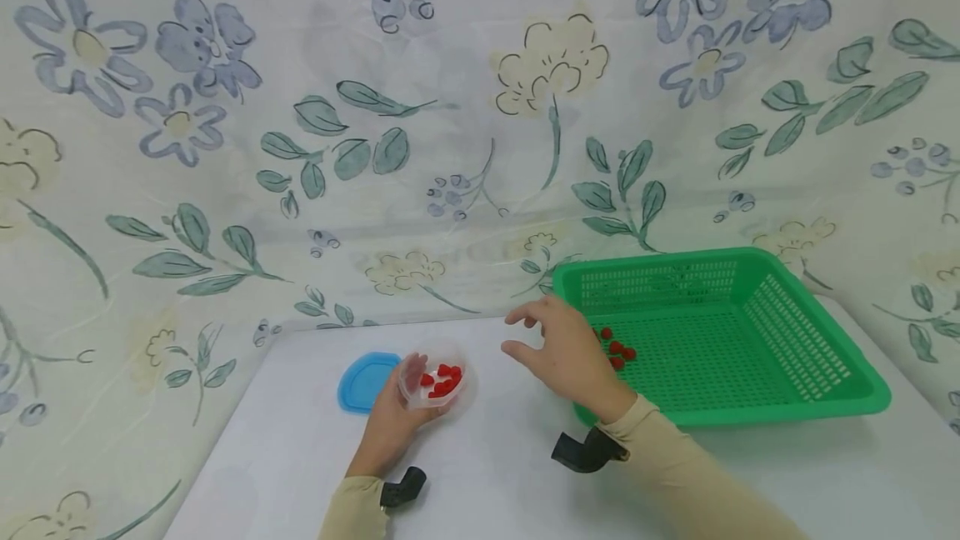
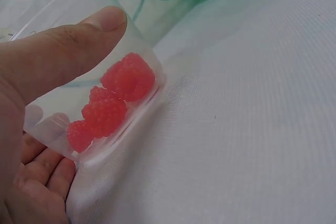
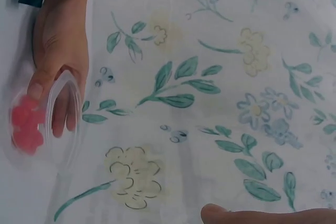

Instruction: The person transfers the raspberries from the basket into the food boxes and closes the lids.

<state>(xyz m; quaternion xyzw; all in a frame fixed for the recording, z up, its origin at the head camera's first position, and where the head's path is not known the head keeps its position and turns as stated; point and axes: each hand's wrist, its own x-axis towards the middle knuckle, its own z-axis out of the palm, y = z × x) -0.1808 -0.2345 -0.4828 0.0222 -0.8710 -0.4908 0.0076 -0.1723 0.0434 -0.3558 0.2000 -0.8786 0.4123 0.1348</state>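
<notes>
My left hand [image 1: 396, 423] grips a clear plastic container [image 2: 79, 1], thumb along one side and fingers round the other. Inside lie several raspberries [image 1: 444, 387], gathered along the container's lower part in the left wrist view. The container is tilted. To its right, my right hand [image 1: 567, 354] hovers at the left side of a green basket [image 1: 705, 348], thumb and fingers apart with nothing between them. Several more raspberries [image 1: 617, 347] lie at the basket's left end, partly hidden behind this hand. A single fingertip [image 3: 215, 213] of it shows in the right wrist view.
A blue lid [image 1: 363, 383] lies on the white table [image 1: 285, 440], just left of the container and partly behind my left hand. Floral cloth [image 1: 450, 107] hangs behind the table. The basket's raised, slotted walls stand along the table's right side.
</notes>
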